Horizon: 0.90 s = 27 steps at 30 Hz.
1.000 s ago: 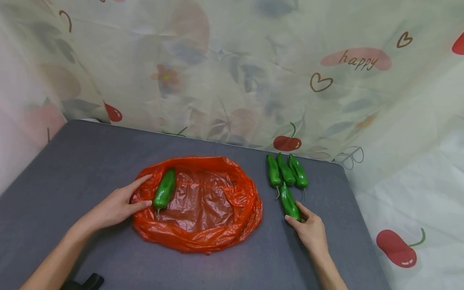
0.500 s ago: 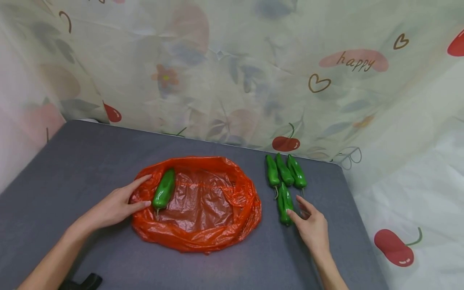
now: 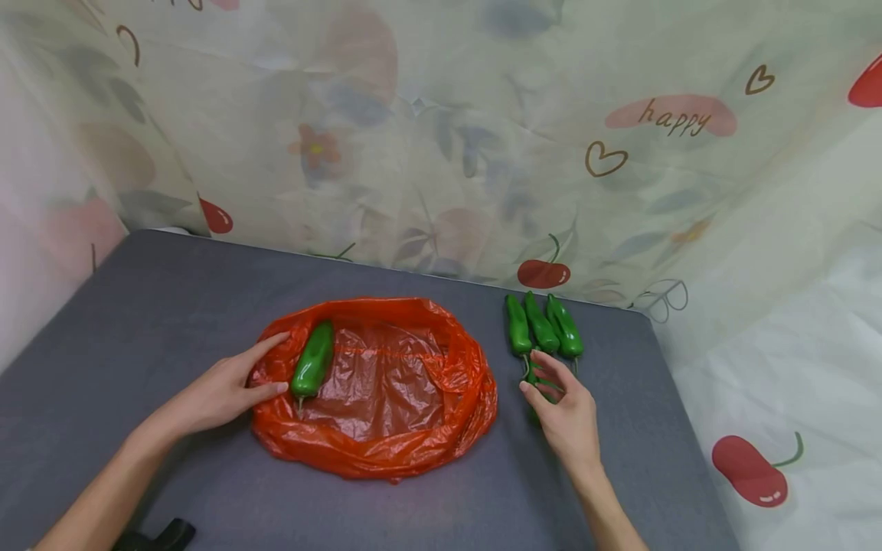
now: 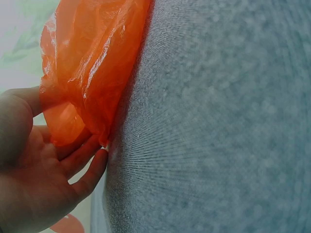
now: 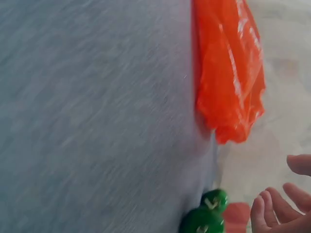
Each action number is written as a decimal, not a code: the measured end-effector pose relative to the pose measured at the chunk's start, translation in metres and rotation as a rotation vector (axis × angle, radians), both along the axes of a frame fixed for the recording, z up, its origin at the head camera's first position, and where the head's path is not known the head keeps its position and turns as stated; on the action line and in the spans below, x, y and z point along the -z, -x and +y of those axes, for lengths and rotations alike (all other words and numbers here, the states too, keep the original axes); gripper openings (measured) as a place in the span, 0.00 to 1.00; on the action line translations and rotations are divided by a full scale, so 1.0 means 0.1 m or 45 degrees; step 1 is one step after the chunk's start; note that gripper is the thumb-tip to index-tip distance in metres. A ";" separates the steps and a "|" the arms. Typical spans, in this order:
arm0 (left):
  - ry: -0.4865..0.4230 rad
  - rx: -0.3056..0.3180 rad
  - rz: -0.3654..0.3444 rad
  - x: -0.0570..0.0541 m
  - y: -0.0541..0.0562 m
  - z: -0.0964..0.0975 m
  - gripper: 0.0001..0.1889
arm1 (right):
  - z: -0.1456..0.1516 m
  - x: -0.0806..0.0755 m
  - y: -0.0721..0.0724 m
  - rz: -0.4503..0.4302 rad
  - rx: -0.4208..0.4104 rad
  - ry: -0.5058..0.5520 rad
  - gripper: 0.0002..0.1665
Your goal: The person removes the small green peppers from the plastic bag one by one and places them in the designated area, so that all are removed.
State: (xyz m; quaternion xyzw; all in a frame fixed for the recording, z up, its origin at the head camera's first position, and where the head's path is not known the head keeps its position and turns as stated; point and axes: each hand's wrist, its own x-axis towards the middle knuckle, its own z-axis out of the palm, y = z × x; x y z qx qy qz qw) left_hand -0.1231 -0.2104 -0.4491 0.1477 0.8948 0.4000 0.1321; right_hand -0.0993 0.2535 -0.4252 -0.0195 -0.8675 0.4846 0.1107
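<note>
A red plastic bag (image 3: 471, 383) lies on the table with its mouth spread wide and its rim folded over. Inside, at the left, rests a green pepper (image 3: 313, 361). My left hand (image 3: 220, 389) holds the bag's left rim, with plastic between thumb and fingers (image 4: 80, 158). My right hand (image 3: 570, 417) hovers over another green pepper (image 3: 546, 387) and hides most of it. In the right wrist view, the thumb and fingers of this hand (image 5: 282, 213) stand apart, holding nothing. Just beyond it, three green peppers (image 3: 541, 325) lie side by side.
The grey table (image 3: 207, 306) ends at a curtain (image 3: 441, 138) printed with fruit and leaves. A black object (image 3: 172, 536) juts in at the lower left, near the left forearm. In the right wrist view, the bag (image 5: 231, 73) stands beyond the peppers (image 5: 201, 221).
My right hand let go of the near pepper, which had been swung straighter in line with the others, then moved left and farther over it. The left hand and bag stayed put.
</note>
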 end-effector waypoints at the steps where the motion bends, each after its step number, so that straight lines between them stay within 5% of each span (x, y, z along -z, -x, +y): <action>1: -0.003 0.003 0.000 0.00 0.00 0.00 0.42 | -0.03 -0.01 0.01 0.009 -0.013 0.011 0.29; 27: -0.012 0.002 -0.031 0.02 0.00 -0.01 0.43 | -0.80 -0.01 0.11 0.064 -0.323 0.352 0.27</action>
